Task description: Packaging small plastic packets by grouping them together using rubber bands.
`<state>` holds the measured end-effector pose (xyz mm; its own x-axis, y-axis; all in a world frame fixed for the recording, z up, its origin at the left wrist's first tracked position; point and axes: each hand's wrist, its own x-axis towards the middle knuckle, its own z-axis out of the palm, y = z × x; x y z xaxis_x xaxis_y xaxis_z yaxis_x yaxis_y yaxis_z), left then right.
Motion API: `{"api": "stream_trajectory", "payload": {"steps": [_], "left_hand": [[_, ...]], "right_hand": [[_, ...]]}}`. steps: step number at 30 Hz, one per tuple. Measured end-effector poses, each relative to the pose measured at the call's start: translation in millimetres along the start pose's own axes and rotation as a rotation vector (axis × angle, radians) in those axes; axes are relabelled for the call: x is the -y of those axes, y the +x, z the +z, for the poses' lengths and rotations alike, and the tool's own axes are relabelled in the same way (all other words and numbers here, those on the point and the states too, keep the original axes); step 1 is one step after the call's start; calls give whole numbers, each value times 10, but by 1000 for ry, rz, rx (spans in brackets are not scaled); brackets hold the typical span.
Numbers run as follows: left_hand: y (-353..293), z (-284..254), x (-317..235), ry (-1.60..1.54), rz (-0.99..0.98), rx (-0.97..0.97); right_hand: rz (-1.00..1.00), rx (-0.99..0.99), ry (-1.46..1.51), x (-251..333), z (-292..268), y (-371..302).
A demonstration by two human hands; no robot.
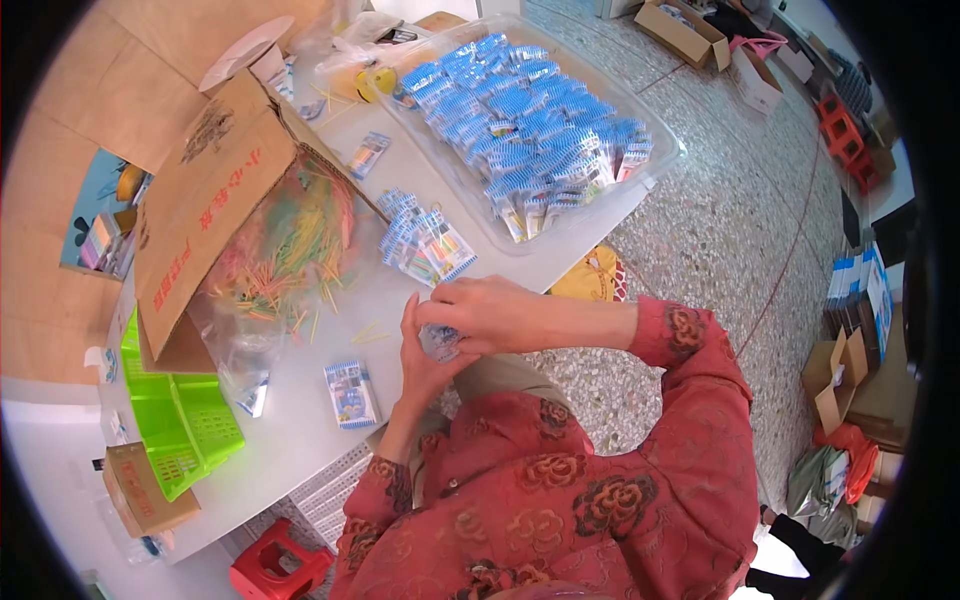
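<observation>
At the table's near edge, both my hands are closed around a small clear plastic packet [441, 342]. My left hand [420, 355] grips it from the left and below, and my right hand [490, 312] reaches over its top; fingers partly hide it. Just beyond them lies a loose pile of blue-and-white packets [430, 248]. A single packet [351, 394] rests on the table to the left of my left hand. Thin coloured sticks [300, 250] spill from a clear bag inside a tilted cardboard box [205, 215], farther left.
A clear plastic tub [665, 165] full of blue-and-white packets stands on the table's far right. A green plastic basket [190, 420] and a small cardboard box [150, 490] sit at the left. Below the table is a red stool [280, 562]. More cartons [685, 32] are on the floor.
</observation>
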<state>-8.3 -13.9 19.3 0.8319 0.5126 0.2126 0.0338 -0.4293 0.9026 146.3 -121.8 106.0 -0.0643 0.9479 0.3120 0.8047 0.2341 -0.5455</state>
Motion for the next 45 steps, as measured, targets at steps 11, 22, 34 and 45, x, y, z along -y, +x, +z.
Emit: {"api": "stream_trajectory", "payload": {"steps": [11,22,34,45], "left_hand": [[-159,57,275,69,16,-6],[-175,21,254,255,112,-1],[-136,-12,204,223,187,-4],[-156,27,243,233,171,0]], "right_hand": [[318,-544,-93,-825,-1460,834],[788,-853,236,-2619,-958,1831],[797,-614,-294,-2555,-759,1947],[842,-509,-363,-2797,-932,2245]]}}
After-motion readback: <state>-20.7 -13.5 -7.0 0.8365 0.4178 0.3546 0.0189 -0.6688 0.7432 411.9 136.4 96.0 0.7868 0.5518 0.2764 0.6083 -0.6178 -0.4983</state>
